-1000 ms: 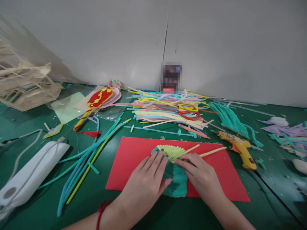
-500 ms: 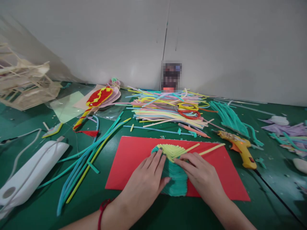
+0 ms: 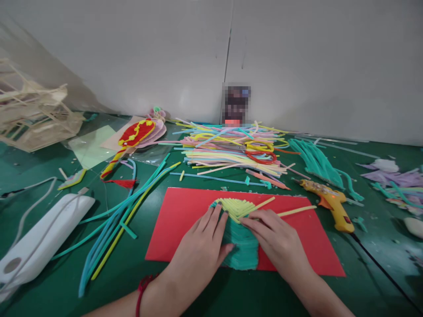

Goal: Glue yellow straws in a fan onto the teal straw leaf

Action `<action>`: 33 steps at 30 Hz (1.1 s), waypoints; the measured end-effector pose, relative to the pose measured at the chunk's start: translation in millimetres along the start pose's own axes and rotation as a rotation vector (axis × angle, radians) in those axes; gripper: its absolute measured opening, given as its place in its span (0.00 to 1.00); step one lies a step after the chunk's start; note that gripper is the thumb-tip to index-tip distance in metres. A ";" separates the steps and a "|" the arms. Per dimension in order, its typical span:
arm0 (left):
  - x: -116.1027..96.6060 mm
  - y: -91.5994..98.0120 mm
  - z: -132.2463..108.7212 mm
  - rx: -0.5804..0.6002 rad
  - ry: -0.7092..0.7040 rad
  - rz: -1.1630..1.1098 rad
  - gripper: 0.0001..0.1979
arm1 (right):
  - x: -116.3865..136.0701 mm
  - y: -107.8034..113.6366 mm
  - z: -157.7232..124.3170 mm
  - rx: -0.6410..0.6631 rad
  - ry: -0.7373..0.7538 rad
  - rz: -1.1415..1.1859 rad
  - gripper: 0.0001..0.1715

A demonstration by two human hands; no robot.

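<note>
A red card (image 3: pixel 185 220) lies in front of me, bearing a teal shape of pipe cleaners (image 3: pixel 243 246) topped by a pale yellow chevron patch (image 3: pixel 238 207). My left hand (image 3: pixel 200 237) rests with its fingers stretched out over the left side of this work, fingertips on the edge of the yellow patch. At the patch's lower point, my right hand (image 3: pixel 276 233) pinches a pale yellow pipe cleaner (image 3: pixel 299 211), whose free end sticks out to the right past the knuckles. Another yellow end (image 3: pixel 265 203) juts from the patch above that hand.
Behind the card lies a heap of coloured pipe cleaners (image 3: pixel 211 158) with red-and-yellow scissors (image 3: pixel 261 156). A yellow glue gun (image 3: pixel 333 207) with a black cord is at right. A white power strip (image 3: pixel 59 233), loose pipe cleaners (image 3: pixel 115 224) and a red fan (image 3: pixel 137 133) are at left.
The free end of the yellow pipe cleaner has swung slightly lower and farther right past my right hand. Both hands have stayed almost in place.
</note>
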State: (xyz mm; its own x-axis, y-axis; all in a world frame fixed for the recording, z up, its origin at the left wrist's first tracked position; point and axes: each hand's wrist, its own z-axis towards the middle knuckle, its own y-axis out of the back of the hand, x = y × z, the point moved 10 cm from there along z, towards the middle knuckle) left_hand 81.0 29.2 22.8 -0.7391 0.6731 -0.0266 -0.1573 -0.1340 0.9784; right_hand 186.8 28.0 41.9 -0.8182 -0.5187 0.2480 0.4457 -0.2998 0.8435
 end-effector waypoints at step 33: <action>-3.1 -7.7 -0.7 0.055 -0.036 0.010 0.25 | -38.4 2.4 -14.6 0.117 -0.191 0.115 0.18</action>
State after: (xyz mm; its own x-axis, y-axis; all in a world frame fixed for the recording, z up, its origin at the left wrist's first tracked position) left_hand 84.1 27.7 15.2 -0.7161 0.6979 -0.0105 -0.1133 -0.1014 0.9884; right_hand 224.6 35.5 27.4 -0.8233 -0.3804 0.4213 0.5037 -0.1473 0.8512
